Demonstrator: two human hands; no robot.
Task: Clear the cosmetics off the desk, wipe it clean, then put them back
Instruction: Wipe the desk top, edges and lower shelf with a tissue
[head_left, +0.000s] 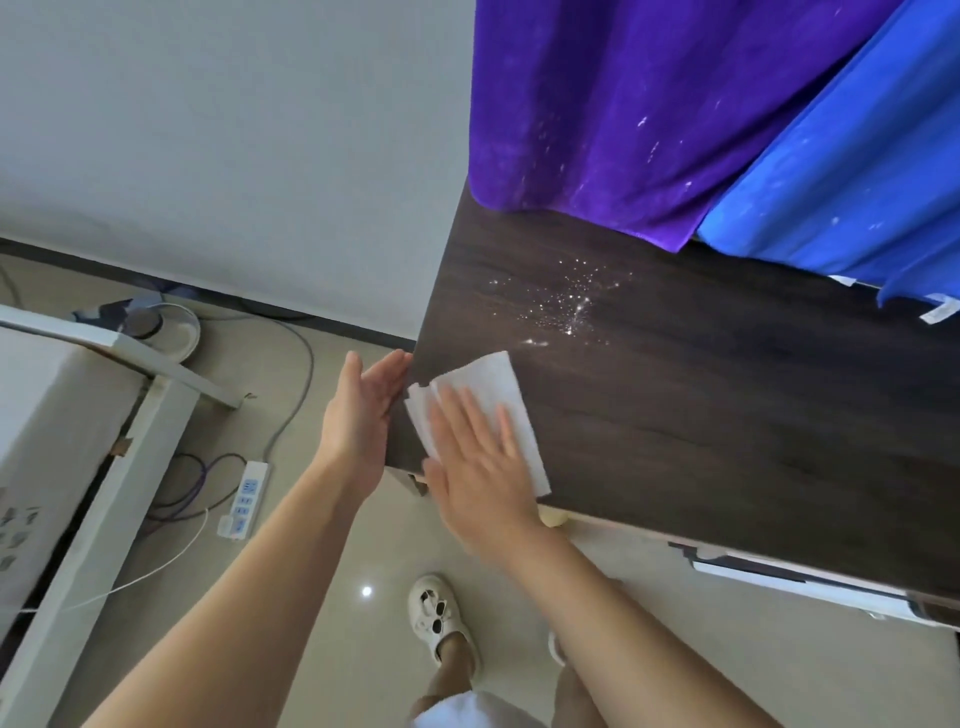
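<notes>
The dark wood desk has no cosmetics on it in this view. A white folded tissue lies at the desk's left front corner. My right hand presses flat on the tissue with straight fingers. My left hand is held open with its palm against the desk's left side edge, just beside the tissue. A patch of white specks glitters on the desk top beyond the tissue.
Purple cloth and blue cloth hang over the desk's back edge. On the tiled floor lie a white power strip with cables and a round white device. White furniture stands at left. My feet wear white shoes.
</notes>
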